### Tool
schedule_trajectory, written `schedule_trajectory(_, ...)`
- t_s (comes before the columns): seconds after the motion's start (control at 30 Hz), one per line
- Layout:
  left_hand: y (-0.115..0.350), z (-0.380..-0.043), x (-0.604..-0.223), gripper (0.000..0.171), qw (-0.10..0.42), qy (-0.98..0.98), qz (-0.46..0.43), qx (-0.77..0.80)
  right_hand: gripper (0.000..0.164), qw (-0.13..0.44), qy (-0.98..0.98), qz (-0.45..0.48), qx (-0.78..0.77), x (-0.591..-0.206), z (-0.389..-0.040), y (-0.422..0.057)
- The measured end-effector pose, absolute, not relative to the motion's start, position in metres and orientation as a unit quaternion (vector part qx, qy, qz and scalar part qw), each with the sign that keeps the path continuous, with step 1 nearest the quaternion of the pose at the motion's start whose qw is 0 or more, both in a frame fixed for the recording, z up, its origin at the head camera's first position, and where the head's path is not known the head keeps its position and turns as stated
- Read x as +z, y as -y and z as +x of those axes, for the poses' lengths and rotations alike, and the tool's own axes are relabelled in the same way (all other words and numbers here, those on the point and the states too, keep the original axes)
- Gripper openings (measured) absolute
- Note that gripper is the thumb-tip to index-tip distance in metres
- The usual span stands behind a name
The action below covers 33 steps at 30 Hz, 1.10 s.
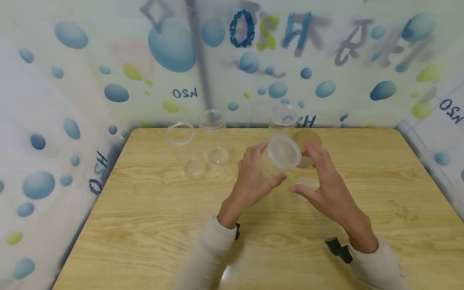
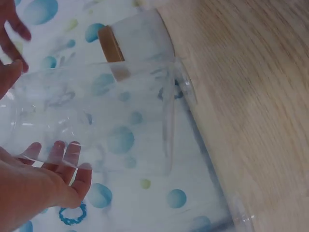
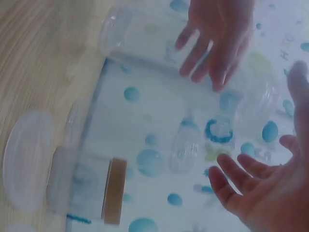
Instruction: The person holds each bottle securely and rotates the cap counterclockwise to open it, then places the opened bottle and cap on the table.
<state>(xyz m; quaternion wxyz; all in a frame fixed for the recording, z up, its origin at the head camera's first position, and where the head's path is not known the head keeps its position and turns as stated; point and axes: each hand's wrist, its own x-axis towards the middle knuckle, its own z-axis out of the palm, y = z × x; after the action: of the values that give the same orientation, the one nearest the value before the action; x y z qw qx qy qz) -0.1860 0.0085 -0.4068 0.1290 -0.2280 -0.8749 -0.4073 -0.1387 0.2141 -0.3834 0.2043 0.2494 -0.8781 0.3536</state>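
A clear plastic jar is between my two hands, its milky round end facing up. My left hand holds its side, fingers on one side and thumb on the other; the fingertips show through the plastic in the left wrist view. My right hand is apart from the jar, with thumb and fingers spread. Close by that hand is a short clear jar with a brown lid. On the table near my right thumb lies a translucent disc, partly hidden by the thumb.
Two tall clear containers stand at the back left of the wooden table. Another clear container stands at the back behind the held jar. A printed cloth backdrop rises along the table's back and sides.
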Motion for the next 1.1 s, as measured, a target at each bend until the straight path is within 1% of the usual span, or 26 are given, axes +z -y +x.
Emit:
schedule_trajectory(0.1,-0.012,-0.181,-0.407,0.088,0.142,0.881,-0.244,-0.379,0.092,0.227,0.865,0.251,0.371,-0.383,-0.142,-0.201)
schedule_trajectory(0.2,-0.015,-0.178,-0.407,0.087,0.151,0.886,-0.256,-0.356,0.088,0.237,0.864,0.237,0.377,-0.384,-0.144,-0.192)
schedule_trajectory(0.33,-0.018,-0.175,-0.406,0.084,0.151,0.889,-0.267,-0.339,0.074,0.230,0.874,0.197,0.381,-0.385,-0.145,-0.185)
schedule_trajectory(0.4,-0.019,-0.174,-0.405,0.083,0.148,0.891,-0.271,-0.332,0.070,0.224,0.877,0.178,0.387,-0.385,-0.145,-0.184)
schedule_trajectory(0.57,-0.020,-0.173,-0.404,0.085,0.126,0.894,-0.277,-0.329,0.069,0.228,0.870,0.162,0.406,-0.388,-0.147,-0.184)
schedule_trajectory(0.73,-0.020,-0.173,-0.403,0.088,0.097,0.885,-0.287,-0.354,0.066,0.247,0.851,0.178,0.427,-0.388,-0.147,-0.185)
schedule_trajectory(0.97,-0.018,-0.173,-0.403,0.085,0.054,0.860,-0.304,-0.407,0.063,0.261,0.823,0.198,0.464,-0.387,-0.146,-0.184)
schedule_trajectory(1.1,-0.018,-0.173,-0.402,0.086,0.044,0.858,-0.309,-0.408,0.060,0.264,0.807,0.209,0.485,-0.388,-0.147,-0.185)
